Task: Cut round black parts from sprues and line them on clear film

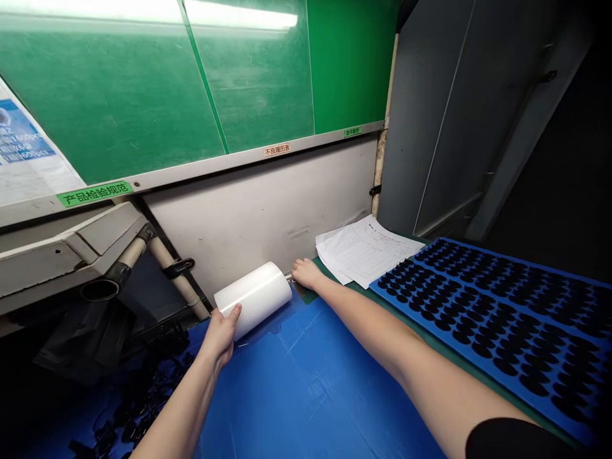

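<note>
A white roll (255,298) lies at the back of the blue mat (306,382), its long axis slanting from lower left to upper right. I see the left hand (222,333) clasping its left end, thumb on top. The right hand (306,274) curls by the right end; I cannot tell what it pinches. I'd steady both ends evenly.
</note>
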`<state>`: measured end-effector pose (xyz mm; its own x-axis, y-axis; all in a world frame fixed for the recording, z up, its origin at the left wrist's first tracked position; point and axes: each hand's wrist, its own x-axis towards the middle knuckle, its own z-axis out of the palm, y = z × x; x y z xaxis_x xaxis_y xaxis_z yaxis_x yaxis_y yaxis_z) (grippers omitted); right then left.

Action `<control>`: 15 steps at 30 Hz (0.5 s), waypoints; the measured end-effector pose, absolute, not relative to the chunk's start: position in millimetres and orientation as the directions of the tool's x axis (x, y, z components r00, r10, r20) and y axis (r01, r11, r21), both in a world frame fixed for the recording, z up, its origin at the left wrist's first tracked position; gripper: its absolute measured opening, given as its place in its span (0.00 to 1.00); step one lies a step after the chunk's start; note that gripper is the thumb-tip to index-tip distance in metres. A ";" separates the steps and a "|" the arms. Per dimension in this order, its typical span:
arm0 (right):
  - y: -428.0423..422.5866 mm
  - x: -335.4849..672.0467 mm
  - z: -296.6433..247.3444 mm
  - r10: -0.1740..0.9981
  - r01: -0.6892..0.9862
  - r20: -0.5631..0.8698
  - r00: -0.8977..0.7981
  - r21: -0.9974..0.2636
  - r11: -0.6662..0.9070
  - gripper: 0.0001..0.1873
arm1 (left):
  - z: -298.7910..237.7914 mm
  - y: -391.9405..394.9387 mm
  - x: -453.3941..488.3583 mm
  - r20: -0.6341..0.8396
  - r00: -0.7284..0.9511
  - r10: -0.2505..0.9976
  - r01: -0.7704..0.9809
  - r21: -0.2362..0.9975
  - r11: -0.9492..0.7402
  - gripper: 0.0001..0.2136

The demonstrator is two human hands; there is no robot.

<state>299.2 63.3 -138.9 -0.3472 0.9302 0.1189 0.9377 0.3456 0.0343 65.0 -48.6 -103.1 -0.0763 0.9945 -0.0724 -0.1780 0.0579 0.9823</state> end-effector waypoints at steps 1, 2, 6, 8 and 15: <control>62.1 312.1 -136.3 0.936 0.944 0.121 -0.331 0.029 0.330 0.10 | -103.0 -48.9 65.1 -0.075 -0.073 0.994 -0.186 0.981 0.061 0.14; 59.7 327.5 -132.7 0.943 0.951 0.123 -0.309 0.019 0.309 0.10 | -103.1 -49.4 65.1 -0.079 -0.069 0.994 -0.194 0.979 0.065 0.14; 36.7 390.2 -114.9 0.973 0.974 0.119 -0.200 -0.081 0.210 0.10 | -102.7 -50.3 63.1 -0.116 -0.051 0.992 -0.227 0.969 0.101 0.12; 19.5 403.0 -109.4 0.981 0.968 0.114 -0.158 -0.176 0.177 0.12 | -100.8 -48.2 62.1 -0.153 -0.056 0.987 -0.238 0.962 0.136 0.10; -12.5 336.7 -117.7 0.996 0.786 -0.083 -0.036 -0.618 -0.023 0.09 | -89.2 -28.7 98.9 -0.295 -0.057 0.954 -0.244 0.931 0.273 0.09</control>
